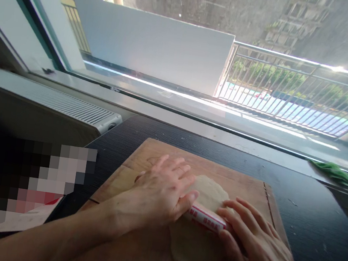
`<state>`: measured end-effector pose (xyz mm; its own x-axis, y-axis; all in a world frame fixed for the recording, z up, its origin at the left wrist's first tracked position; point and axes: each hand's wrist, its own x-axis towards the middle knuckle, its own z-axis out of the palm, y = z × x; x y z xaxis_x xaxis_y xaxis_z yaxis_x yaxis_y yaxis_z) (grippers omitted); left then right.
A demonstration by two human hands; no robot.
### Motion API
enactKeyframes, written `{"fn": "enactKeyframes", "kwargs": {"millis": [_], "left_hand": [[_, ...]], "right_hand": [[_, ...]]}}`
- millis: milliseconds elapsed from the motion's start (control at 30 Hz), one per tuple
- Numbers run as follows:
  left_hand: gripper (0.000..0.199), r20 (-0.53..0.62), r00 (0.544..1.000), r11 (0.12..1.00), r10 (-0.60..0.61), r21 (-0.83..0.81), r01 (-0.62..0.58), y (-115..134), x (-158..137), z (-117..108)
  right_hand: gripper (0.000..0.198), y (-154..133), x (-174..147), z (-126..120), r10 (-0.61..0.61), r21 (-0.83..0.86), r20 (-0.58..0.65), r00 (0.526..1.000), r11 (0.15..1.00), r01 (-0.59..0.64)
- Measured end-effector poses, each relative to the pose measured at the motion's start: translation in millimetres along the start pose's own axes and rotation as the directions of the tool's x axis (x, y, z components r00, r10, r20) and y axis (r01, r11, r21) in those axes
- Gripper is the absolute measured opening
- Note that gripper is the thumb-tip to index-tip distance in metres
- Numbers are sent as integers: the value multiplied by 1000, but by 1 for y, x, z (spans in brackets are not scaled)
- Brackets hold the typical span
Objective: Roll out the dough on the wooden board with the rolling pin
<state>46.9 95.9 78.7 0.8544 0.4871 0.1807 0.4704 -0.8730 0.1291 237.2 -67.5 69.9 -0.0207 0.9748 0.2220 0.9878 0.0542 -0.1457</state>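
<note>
A rolling pin [207, 218] with a white label printed in red lies across a flattened sheet of pale dough [196, 248]. My left hand [166, 185] rests over the pin's left part, its fingers reaching past the far side and its thumb beside the label. At the right end, my right hand [249, 236] has its fingers over the far side and its thumb on the near side. Dough shows beyond the pin and in front of it, on a wooden board [236, 167]. My hands hide much of the pin.
The board lies on a dark table [317, 215] by a large window. A radiator [68, 100] stands at the left, and a green cloth [338, 175] lies on the windowsill at the right. Part of the lower left is pixelated, near some white paper [23, 221].
</note>
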Motion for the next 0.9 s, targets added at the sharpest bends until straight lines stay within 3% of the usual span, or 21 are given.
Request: {"fn": "enactKeyframes", "kwargs": {"millis": [133, 300, 400, 567, 667, 800, 900], "left_hand": [[42, -26, 999, 998, -47, -37, 46, -14, 36, 8], [40, 25, 985, 983, -173, -50, 174, -29, 75, 15], [42, 10, 992, 991, -130, -33, 130, -25, 64, 15], [42, -21, 997, 996, -68, 53, 69, -3, 9, 9], [42, -48, 998, 995, -48, 79, 52, -2, 1, 9], [39, -101, 994, 996, -47, 72, 55, -20, 42, 14], [38, -139, 981, 986, -135, 82, 148, -33, 78, 15]], "right_hand": [[31, 27, 33, 2, 147, 55, -2, 989, 988, -146], [39, 55, 72, 2, 293, 95, 5, 956, 952, -292], [37, 44, 60, -1, 265, 115, -3, 964, 958, -263], [27, 4, 8, -3, 103, 105, -41, 994, 990, -98], [25, 2, 4, -2, 72, 86, -63, 995, 994, -66], [29, 31, 49, 2, 161, 30, -144, 976, 987, -158], [34, 56, 88, 5, 237, 17, -135, 962, 971, -237]]}}
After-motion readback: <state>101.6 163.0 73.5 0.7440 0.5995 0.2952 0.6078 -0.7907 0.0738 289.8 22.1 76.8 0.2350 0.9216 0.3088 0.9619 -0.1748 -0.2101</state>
